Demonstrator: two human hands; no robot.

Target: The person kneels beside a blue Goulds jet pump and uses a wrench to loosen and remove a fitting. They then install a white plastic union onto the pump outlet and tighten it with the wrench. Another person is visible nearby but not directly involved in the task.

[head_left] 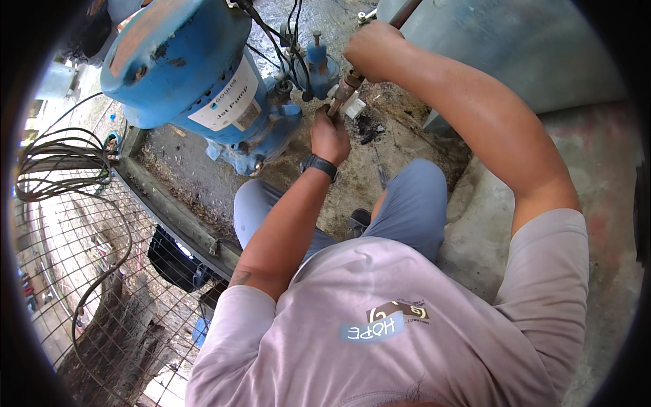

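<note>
A long, brownish metal pipe point(405, 13) slants down from the upper right toward the blue pump point(180, 64). My right hand point(374, 54) is wrapped round it partway along. Below that fist, a rusty fitting point(352, 79) shows on the pipe's lower part. My left hand point(330, 138) is closed at the pipe's lower end, thumb and fingers pressed round it; the palm side is hidden. Just beside this end lies a small white plastic piece point(354, 105). Left of my left hand stands the pump, its blue casing scuffed and labelled.
Black cables point(296, 51) hang over a smaller blue fitting point(317, 60) behind the pump. A large grey tank point(502, 47) rises at the right. Coiled hose point(64, 163) hangs on wire mesh point(74, 271) at the left, beyond the concrete ledge point(173, 207).
</note>
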